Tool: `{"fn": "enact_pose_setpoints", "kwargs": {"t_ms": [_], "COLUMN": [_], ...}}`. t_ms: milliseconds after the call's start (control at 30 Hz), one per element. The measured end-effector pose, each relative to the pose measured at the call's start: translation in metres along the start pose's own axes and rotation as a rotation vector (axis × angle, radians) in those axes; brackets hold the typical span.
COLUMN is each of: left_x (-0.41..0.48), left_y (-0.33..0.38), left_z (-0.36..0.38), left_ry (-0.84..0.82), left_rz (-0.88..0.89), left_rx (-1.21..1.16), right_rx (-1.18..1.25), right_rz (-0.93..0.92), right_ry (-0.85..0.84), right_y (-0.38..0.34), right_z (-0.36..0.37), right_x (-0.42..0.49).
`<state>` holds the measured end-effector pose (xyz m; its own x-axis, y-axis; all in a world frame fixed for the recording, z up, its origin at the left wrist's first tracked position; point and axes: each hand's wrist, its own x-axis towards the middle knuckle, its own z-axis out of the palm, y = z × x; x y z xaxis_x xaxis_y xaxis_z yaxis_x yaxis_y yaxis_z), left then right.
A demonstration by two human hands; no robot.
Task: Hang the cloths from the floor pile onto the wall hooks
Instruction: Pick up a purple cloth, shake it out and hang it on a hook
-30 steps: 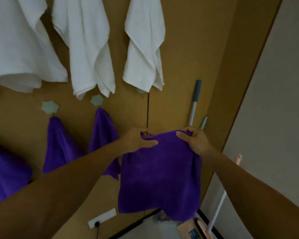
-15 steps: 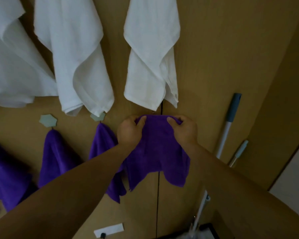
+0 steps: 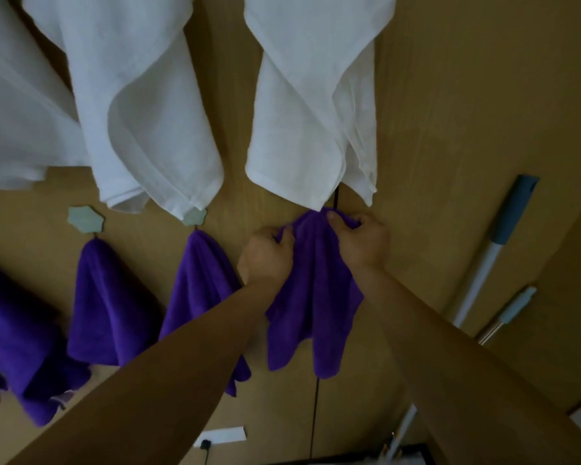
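A purple cloth [image 3: 316,297] is held against the wooden wall [image 3: 467,95], at 6 o'clock from a white towel [image 3: 316,112], just below its tip. Its gathered top edge is pinched by curled fingers: the left hand [image 3: 265,255] at 9 o'clock, the right hand [image 3: 364,241] at 3 o'clock.

Both hands bunch a purple cloth [image 3: 316,290] against the wall: left hand [image 3: 267,258] and right hand [image 3: 363,241] pinch its top, just under a white towel [image 3: 311,105].
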<state>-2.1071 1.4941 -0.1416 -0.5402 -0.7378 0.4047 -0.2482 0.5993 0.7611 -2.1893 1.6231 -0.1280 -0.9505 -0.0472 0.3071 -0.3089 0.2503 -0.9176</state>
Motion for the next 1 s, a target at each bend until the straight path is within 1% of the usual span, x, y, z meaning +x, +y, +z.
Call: {"fn": "enact_pose_setpoints", "kwargs": {"t_ms": [67,100,167,200,233,267,333,367,400,433,500,533,567,600,633,667,767,833,933,1000], "left_x": [-0.007,-0.007,-0.006,-0.004,-0.002,-0.002,-0.009,-0.016,-0.024,-0.031,-0.035,-0.033,-0.029,-0.027,-0.026,-0.026,-0.038,-0.043,-0.043,-0.048], "left_y": [-0.003,0.000,0.012,0.017,0.020,0.021,0.020,0.018,0.016,0.015,0.011,0.009,0.006,0.003,0.002,0.003,0.007,0.007,0.001,-0.005], "left_z": [0.007,0.009,0.008,0.004,0.001,-0.001,-0.003,-0.003,-0.002,-0.001,0.001,0.001,0.003,0.004,0.003,0.002,0.002,0.005,0.008,0.011], "left_ry": [-0.159,-0.236,-0.398,-0.453,-0.476,-0.457,-0.293,-0.199,-0.115,-0.043,0.055,0.016,-0.072,-0.195,-0.328,-0.426,-0.602,-0.650,-0.589,-0.572], "left_rz": [-0.099,-0.181,-0.392,-0.427,-0.371,-0.252,-0.011,0.074,0.160,0.288,0.552,0.622,0.635,0.608,0.560,0.512,0.374,0.295,0.156,0.070], "left_rx": [-0.068,-0.148,-0.342,-0.365,-0.282,-0.107,0.278,0.426,0.535,0.629,0.709,0.698,0.633,0.529,0.406,0.271,-0.121,-0.266,-0.405,-0.561], "right_rx": [-0.015,-0.007,-0.017,-0.041,-0.105,-0.216,-0.473,-0.518,-0.513,-0.469,-0.341,-0.294,-0.263,-0.238,-0.212,-0.183,-0.099,-0.002,0.148,0.211], "right_rz": [0.070,0.100,0.096,0.061,0.011,-0.051,-0.183,-0.256,-0.338,-0.406,-0.453,-0.454,-0.453,-0.447,-0.429,-0.406,-0.341,-0.262,-0.063,0.012], "right_ry": [-0.095,-0.129,-0.152,-0.144,-0.106,-0.034,0.146,0.200,0.215,0.180,0.019,-0.047,-0.078,-0.098,-0.127,-0.169,-0.285,-0.340,-0.421,-0.464], "right_y": [0.005,0.006,0.004,0.000,-0.002,-0.005,-0.005,-0.005,-0.003,-0.002,0.004,0.008,0.012,0.015,0.018,0.021,0.028,0.028,0.022,0.021], "right_z": [-0.001,-0.001,-0.002,-0.002,-0.002,-0.002,-0.001,-0.001,-0.001,-0.001,0.000,0.000,-0.001,-0.002,-0.003,-0.003,-0.002,0.002,0.004,0.005], "right_x": [-0.003,-0.003,-0.004,-0.006,-0.007,-0.009,-0.015,-0.016,-0.018,-0.019,-0.020,-0.022,-0.023,-0.025,-0.027,-0.031,-0.039,-0.040,-0.035,-0.031]}}
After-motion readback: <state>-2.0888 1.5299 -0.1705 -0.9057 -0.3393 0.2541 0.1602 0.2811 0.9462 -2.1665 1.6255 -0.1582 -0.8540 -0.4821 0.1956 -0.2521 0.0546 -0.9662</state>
